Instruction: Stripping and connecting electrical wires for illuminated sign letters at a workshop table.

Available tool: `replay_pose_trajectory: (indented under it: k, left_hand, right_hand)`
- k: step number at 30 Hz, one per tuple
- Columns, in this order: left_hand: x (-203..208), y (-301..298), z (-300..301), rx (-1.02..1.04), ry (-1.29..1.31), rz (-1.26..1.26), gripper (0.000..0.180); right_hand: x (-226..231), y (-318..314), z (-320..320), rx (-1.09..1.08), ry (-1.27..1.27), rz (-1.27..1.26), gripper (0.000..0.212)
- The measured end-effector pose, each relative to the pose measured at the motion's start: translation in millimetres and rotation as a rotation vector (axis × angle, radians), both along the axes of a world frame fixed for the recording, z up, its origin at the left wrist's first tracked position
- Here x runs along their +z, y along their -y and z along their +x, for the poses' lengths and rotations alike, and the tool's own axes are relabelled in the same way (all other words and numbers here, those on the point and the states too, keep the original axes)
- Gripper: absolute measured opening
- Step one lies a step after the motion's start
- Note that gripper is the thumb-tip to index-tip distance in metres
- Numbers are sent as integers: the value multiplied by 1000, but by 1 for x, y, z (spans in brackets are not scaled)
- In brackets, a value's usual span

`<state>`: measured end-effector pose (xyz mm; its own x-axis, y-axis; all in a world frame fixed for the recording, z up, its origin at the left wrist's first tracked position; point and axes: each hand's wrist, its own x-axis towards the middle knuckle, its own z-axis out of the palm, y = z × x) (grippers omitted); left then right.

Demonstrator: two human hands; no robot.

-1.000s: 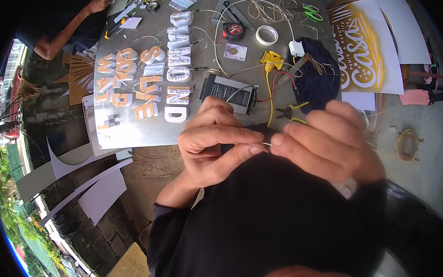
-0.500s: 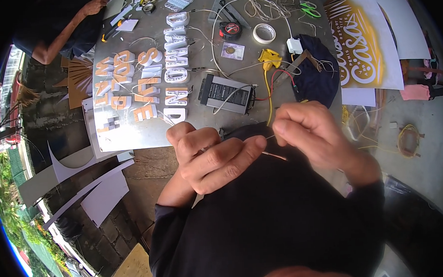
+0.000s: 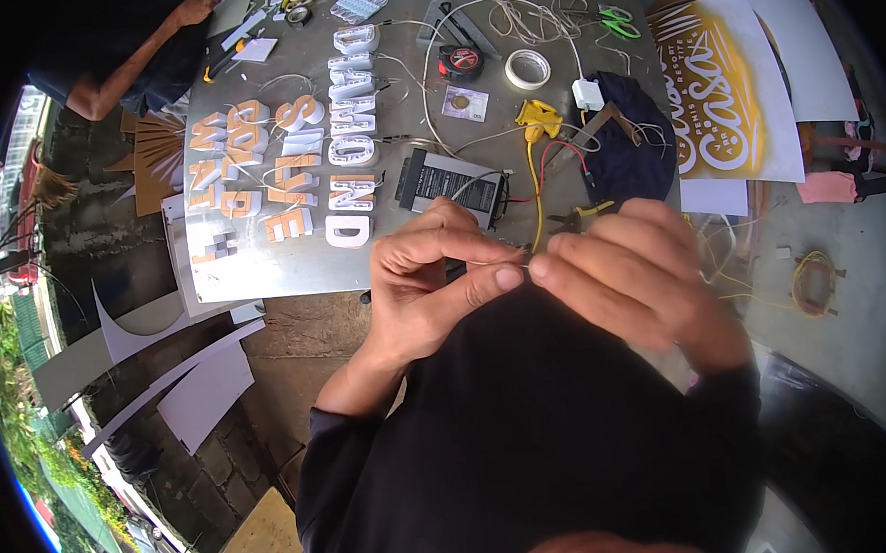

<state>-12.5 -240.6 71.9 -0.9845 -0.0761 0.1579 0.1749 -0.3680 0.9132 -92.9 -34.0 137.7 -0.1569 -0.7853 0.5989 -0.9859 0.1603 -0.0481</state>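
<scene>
A thin wire (image 3: 526, 264) runs between my two hands, in front of my dark shirt. My left hand (image 3: 438, 282) is closed, with thumb and forefinger pinching one stretch of it. Close by, my right hand (image 3: 628, 277) also pinches the wire, its fingers curled and its fingertips nearly meeting the left ones. Just beyond the hands lies a grey power supply (image 3: 448, 188) with cables. A pair of pliers with a yellow handle (image 3: 592, 210) rests past my right hand, partly hidden by it.
Hollow channel letters (image 3: 351, 146) stand in rows on the metal table (image 3: 313, 273). A tape measure (image 3: 462, 61), a tape roll (image 3: 527, 69), a yellow clamp-like piece (image 3: 539, 119) and green-handled scissors (image 3: 619, 22) lie farther back. Another person's arm (image 3: 136, 64) is at the far left.
My hands have come together, fingertips almost touching. The left hand has turned from curled fingers into a thumb-and-forefinger pinch. The copper-coloured wire end that stuck out below it no longer shows.
</scene>
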Motion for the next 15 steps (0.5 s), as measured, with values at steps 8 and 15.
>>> replay_pose_trajectory:
  k: [8,15]
  left_hand:
    - [-1,4,0,51,-123,-175,19]
    - [1,3,2,106,-108,-253,17]
  right_hand:
    - [4,12,-5,-54,347,-47,23]
    - [-1,11,2,-81,694,-36,12]
